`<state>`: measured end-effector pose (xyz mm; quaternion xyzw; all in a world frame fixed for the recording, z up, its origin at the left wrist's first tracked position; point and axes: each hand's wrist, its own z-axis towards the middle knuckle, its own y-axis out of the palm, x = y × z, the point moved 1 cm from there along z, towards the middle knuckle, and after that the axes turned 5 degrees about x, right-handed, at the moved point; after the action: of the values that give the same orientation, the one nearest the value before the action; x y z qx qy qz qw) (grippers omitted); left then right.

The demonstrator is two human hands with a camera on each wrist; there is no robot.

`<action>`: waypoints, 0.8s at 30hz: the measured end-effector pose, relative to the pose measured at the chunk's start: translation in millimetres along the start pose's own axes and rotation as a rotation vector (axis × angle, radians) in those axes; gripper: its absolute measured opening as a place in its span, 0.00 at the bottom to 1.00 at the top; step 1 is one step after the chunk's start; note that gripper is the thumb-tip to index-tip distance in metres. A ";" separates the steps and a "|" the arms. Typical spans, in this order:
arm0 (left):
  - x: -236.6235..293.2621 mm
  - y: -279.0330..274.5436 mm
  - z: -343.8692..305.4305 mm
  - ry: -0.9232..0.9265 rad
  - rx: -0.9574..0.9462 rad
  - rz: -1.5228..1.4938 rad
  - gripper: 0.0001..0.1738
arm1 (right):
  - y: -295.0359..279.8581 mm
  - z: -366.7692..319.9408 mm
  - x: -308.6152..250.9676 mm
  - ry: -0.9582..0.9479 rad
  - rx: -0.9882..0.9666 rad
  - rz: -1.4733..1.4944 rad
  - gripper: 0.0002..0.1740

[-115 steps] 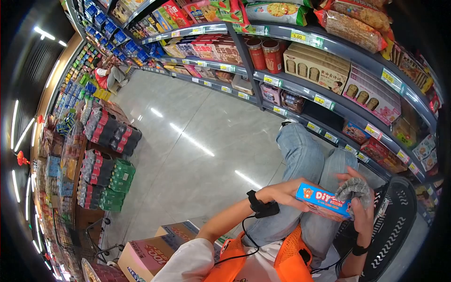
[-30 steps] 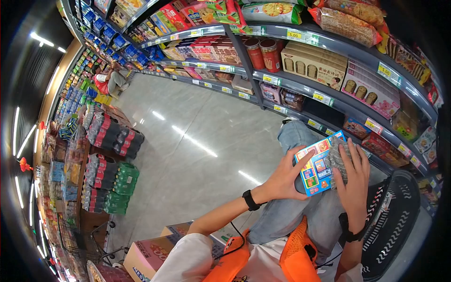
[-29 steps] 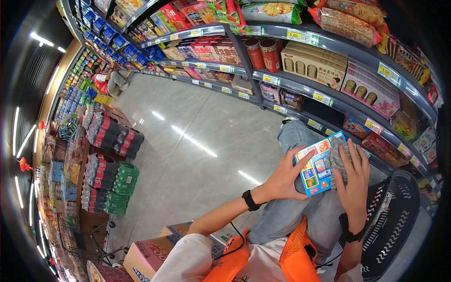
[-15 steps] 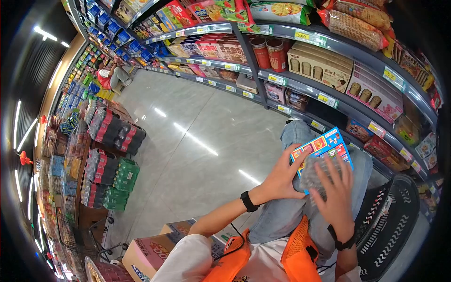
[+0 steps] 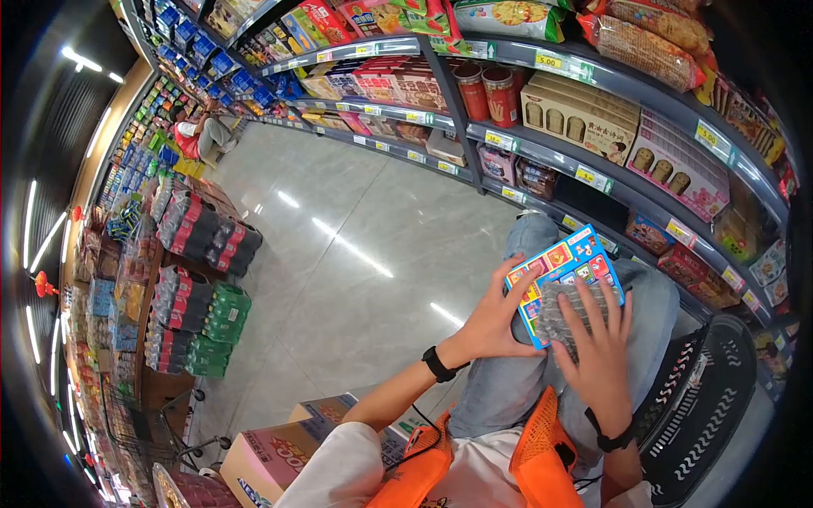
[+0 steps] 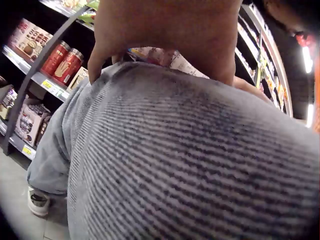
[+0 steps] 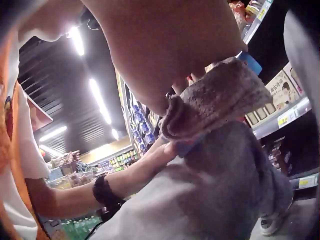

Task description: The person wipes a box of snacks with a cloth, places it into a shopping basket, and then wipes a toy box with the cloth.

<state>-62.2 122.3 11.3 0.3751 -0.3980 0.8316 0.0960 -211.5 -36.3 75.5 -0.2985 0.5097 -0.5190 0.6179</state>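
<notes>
A blue snack box [image 5: 584,244] with small coloured pictures on its upper face lies tilted over the person's lap. The left hand [image 5: 493,323] grips it along the left edge, thumb over the printed face. Spread, straight fingers of the right hand [image 5: 600,366] press a grey cloth [image 5: 554,315] flat on that face, covering its lower middle. The right wrist view shows the folded, fuzzy cloth [image 7: 220,100] under the right hand [image 7: 170,45]. In the left wrist view, the left hand [image 6: 167,30] arches above the jeans, and only a strip of the box shows beneath it.
A shelf [image 5: 576,173] of boxed snacks runs along the right, close to the knees. Beside the right arm stands a black basket [image 5: 720,406]. Cartons [image 5: 271,453] sit behind the left elbow. Bottle packs [image 5: 203,245] stand left across the aisle, with another person [image 5: 199,135] beyond.
The box has gone from its lettered side to its picture face and shifted left. The cloth and right hand have slid left and down across it, then slightly back up.
</notes>
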 end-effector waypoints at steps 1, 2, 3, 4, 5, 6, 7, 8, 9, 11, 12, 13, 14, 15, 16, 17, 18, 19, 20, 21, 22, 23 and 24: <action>-1.6 -0.2 -1.7 -0.009 0.009 -0.008 0.71 | 2.9 0.8 -5.0 -0.002 0.002 -0.002 0.34; -3.3 -0.4 -3.3 -0.017 0.016 -0.016 0.72 | 5.7 1.9 -9.6 -0.004 0.005 -0.003 0.34; -4.2 -1.0 -4.5 -0.025 0.023 -0.024 0.72 | 7.8 3.1 -14.0 -0.008 0.011 -0.002 0.34; -4.7 -1.9 -5.4 -0.036 0.037 -0.042 0.72 | 9.8 4.6 -17.7 -0.012 0.017 -0.001 0.34; -5.1 -3.1 -6.3 -0.047 0.051 -0.059 0.72 | 12.0 5.9 -20.2 -0.017 0.023 0.000 0.35; -5.2 -4.5 -6.7 -0.057 0.067 -0.077 0.72 | 14.0 7.4 -20.8 -0.013 0.032 -0.007 0.35; -5.1 -6.1 -6.6 -0.053 0.066 -0.051 0.73 | 15.5 8.9 -19.6 -0.015 0.032 0.003 0.35; -4.6 -7.5 -6.6 -0.051 0.067 -0.026 0.73 | 16.5 10.0 -17.9 -0.018 0.030 0.012 0.35; -4.0 -8.7 -6.6 -0.048 0.067 0.000 0.74 | 16.8 11.0 -16.1 -0.022 0.029 0.022 0.35; -2.2 -10.9 -7.0 -0.060 0.060 0.012 0.73 | 15.7 11.2 -12.2 -0.022 0.019 0.030 0.35; -1.7 -11.1 -6.6 -0.065 0.055 0.018 0.73 | 15.3 11.1 -11.0 -0.021 0.015 0.033 0.35; -1.0 -10.2 -5.9 -0.056 0.065 0.029 0.73 | 15.7 10.1 -11.8 -0.006 0.021 0.027 0.36; -0.2 -9.1 -5.4 -0.044 0.075 0.041 0.72 | 17.7 7.8 -14.8 0.010 0.029 0.021 0.36; 0.2 -8.0 -5.0 -0.034 0.084 0.052 0.72 | 20.1 6.0 -17.9 0.026 0.036 0.015 0.37; 1.7 -7.4 -4.2 -0.044 0.080 0.045 0.71 | 22.9 5.1 -20.7 0.039 0.033 -0.003 0.37; 4.4 -7.2 -2.9 -0.054 0.077 0.037 0.71 | 25.7 4.3 -23.6 0.052 0.028 -0.022 0.37; 6.1 -6.5 -2.4 -0.064 0.074 0.030 0.70 | 26.9 3.3 -24.9 0.065 0.024 -0.040 0.38; 6.2 -4.9 -2.4 -0.068 0.080 0.024 0.70 | 26.7 2.6 -24.6 0.058 0.017 -0.043 0.38; 6.2 -3.1 -2.4 -0.071 0.085 0.017 0.70 | 26.1 2.2 -24.1 0.051 0.011 -0.046 0.38; 6.1 -1.7 -2.0 -0.071 0.091 0.011 0.70 | 25.3 2.2 -23.9 0.044 0.007 -0.050 0.38; 5.6 -0.4 -2.3 -0.068 0.082 0.023 0.70 | 22.1 3.9 -21.7 0.058 0.012 -0.063 0.38; 4.7 1.2 -2.6 -0.066 0.074 0.036 0.69 | 16.9 7.5 -16.1 0.071 0.014 -0.075 0.38; 4.3 2.0 -3.1 -0.067 0.065 0.049 0.69 | 13.6 10.9 -10.6 0.083 0.015 -0.084 0.38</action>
<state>-67.8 122.7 12.0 0.3959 -0.3830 0.8331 0.0497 -196.1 -24.2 70.0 -0.2931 0.5180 -0.5603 0.5761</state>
